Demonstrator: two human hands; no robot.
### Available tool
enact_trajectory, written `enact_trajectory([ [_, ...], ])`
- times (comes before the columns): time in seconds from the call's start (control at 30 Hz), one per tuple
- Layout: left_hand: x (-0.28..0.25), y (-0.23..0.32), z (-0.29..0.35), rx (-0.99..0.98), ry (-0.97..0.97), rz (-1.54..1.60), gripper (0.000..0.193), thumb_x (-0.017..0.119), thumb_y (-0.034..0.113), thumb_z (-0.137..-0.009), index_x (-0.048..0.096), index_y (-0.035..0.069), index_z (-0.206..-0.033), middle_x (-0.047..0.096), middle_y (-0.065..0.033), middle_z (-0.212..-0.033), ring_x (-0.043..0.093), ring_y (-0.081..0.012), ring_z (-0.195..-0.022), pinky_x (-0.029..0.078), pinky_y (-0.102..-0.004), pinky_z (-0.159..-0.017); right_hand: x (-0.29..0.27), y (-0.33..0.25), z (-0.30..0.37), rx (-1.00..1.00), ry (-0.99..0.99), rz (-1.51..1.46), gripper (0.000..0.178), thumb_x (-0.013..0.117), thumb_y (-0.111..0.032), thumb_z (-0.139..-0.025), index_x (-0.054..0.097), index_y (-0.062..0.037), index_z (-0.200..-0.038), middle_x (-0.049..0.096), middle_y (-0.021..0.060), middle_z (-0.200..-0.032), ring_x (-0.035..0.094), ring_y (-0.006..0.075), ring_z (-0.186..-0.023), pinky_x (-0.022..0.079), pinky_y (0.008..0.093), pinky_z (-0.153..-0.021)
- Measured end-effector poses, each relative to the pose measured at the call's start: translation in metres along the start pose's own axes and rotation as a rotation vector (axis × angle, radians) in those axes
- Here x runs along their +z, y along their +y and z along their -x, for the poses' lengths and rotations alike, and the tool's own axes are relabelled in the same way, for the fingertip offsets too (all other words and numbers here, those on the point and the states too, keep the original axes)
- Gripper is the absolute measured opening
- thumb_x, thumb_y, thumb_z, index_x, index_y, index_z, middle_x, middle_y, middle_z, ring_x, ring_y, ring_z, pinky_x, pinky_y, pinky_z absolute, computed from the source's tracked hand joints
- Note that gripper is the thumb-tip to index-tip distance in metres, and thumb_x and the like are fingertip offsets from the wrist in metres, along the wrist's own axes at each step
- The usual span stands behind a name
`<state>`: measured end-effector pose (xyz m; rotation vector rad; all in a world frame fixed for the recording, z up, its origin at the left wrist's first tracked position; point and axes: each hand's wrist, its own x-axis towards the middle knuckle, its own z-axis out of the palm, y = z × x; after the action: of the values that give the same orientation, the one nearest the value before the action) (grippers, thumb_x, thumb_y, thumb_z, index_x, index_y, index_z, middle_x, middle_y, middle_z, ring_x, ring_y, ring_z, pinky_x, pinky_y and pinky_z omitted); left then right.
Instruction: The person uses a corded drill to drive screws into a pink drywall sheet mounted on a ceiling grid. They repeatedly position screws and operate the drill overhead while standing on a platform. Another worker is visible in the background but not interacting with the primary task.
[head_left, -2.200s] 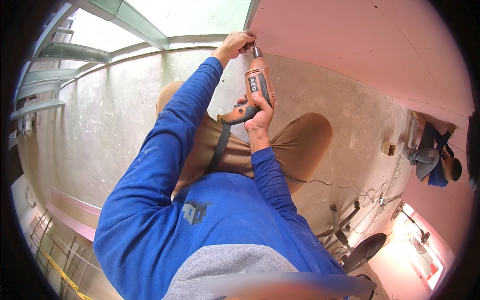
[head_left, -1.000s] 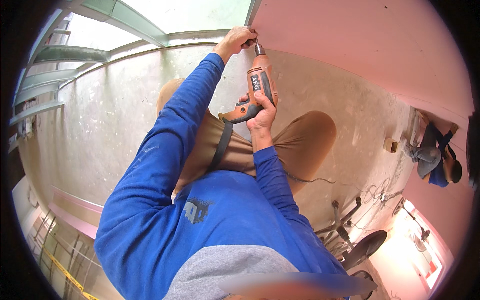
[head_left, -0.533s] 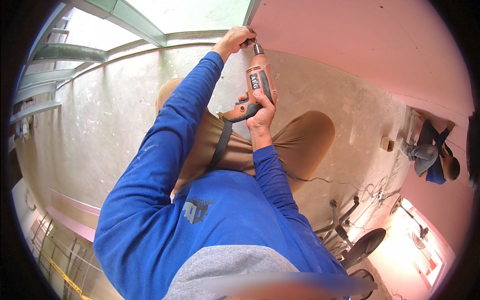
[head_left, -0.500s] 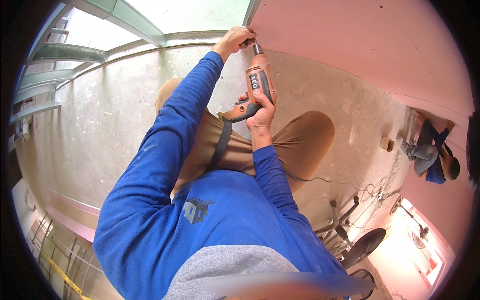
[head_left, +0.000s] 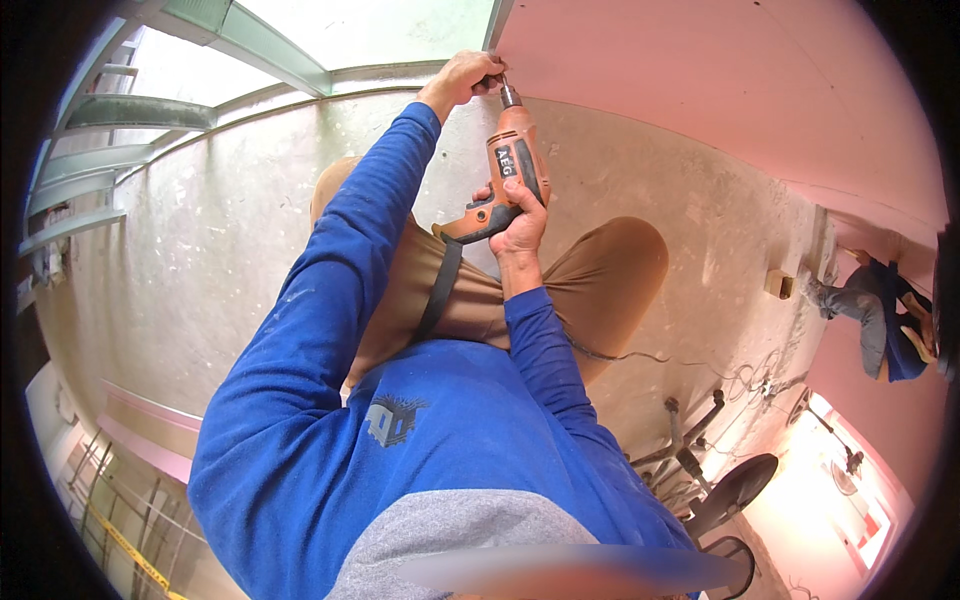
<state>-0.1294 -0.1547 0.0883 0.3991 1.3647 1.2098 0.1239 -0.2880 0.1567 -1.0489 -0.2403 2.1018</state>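
Note:
An orange and black corded power drill (head_left: 515,165) is in my right hand (head_left: 518,228), with the fingers wrapped around its grip. Its chuck points away from me, and the thin bit meets the lower corner of a pink wall board (head_left: 680,80). Beside the bit, my left hand (head_left: 468,78) is closed at the board's edge. Its fingertips are pinched near the bit; something small and dark shows there, too small to name. A black strap-like cord (head_left: 440,290) runs from the drill's handle across my brown trousers.
Green-grey metal studs (head_left: 270,50) stand at the far left. At right, a person (head_left: 880,310) sits or crouches by the pink wall, near a small box (head_left: 778,284). A cable (head_left: 640,357) trails over the concrete floor (head_left: 250,220) toward a black round-seated stand (head_left: 735,490).
My drill and both hands have shifted very slightly left, with the grip unchanged. The person at right has changed posture, with legs and upper body in a different position.

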Motion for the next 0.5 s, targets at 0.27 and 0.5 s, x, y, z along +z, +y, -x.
enact_trajectory([
  [0.27, -0.0013, -0.0023, -0.0053, 0.003, 0.026, -0.132, 0.022, 0.072, 0.013, -0.105, 0.078, 0.000, -0.122, 0.072, -0.0023, -0.093, 0.062, -0.0096, -0.073, 0.048, -0.0260, -0.059, 0.0030, 0.0016, 0.0004, -0.052, -0.003, 0.025, 0.063, 0.075, -0.007, -0.080, 0.062, -0.0022, -0.142, 0.070, 0.0137, -0.110, 0.072, 0.0319, -0.071, 0.066, 0.0481, -0.065],
  [0.5, -0.0019, 0.0004, -0.0047, -0.049, 0.028, -0.013, 0.021, 0.073, 0.013, -0.104, 0.078, 0.000, -0.121, 0.074, -0.0042, -0.096, 0.064, -0.0106, -0.073, 0.052, -0.0255, -0.060, 0.0000, 0.0018, -0.0006, -0.041, 0.012, 0.053, 0.067, 0.075, -0.007, -0.079, 0.060, -0.0009, -0.144, 0.070, 0.0139, -0.108, 0.072, 0.0317, -0.070, 0.067, 0.0476, -0.065],
])
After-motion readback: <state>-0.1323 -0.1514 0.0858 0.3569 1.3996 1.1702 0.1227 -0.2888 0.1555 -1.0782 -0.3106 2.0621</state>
